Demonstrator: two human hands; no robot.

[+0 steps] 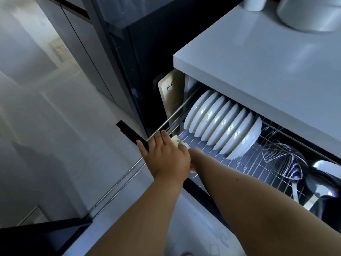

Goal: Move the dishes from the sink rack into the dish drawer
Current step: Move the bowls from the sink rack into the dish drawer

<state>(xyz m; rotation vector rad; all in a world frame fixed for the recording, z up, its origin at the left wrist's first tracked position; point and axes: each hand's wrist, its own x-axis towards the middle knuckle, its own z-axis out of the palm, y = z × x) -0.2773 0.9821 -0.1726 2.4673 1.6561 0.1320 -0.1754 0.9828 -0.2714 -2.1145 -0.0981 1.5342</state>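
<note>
A: How is the left hand placed?

B: It is laid palm down over the front edge of the pulled-out dish drawer, with the fingers straight and slightly spread. The thumb is stretched out to the side, against the dark front panel of the drawer.

A: Is anything held in it?

B: Nothing is seen to be gripped by it. A small pale dish is seen just beyond its fingertips, touching or nearly touching them; which cannot be told.

A: And the right hand?

B: It is mostly covered by the left hand, which is crossed over it. Its fingers are hidden, so whether they are spread or closed on the pale dish cannot be told. Only the wrist and a part near the knuckles are shown.

A: Where are the other dishes kept?

B: A row of white plates is stood on edge in the wire rack of the drawer, beyond both hands and a little to their right. Further to the right of the hands, a wire strainer is laid in the drawer, with a steel ladle beside it.

A: What else is shown?

B: A grey countertop is seen above the drawer, and a cutting board is stood upright beyond the left hand, beside the plates.
</note>
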